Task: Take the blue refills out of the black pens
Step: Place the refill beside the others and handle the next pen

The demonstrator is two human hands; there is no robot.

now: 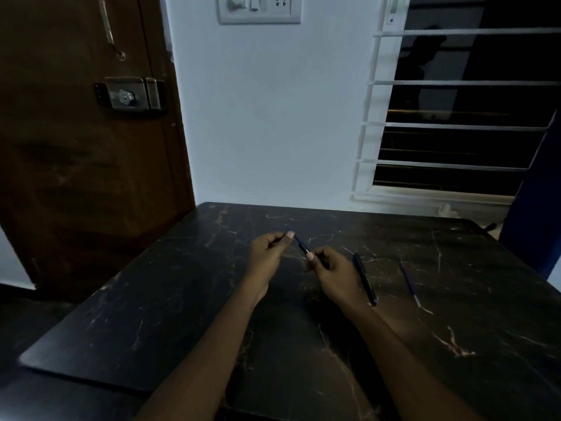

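Both hands are raised over the middle of the black marble table (182, 314). My right hand (332, 275) grips a black pen barrel (304, 248), mostly hidden in the fist. A thin blue refill (296, 237) sticks out of the barrel's open end, up and to the left. My left hand (268, 249) pinches that refill between thumb and forefinger. On the table to the right lies a second black pen (364, 279). Farther right lies a loose blue refill (409, 282).
The table's far edge meets a white wall (273, 132). A brown door with a metal lock (130, 92) stands at the left. A barred window (455, 126) is at the right, with a blue curtain edge (534, 223) beside it.
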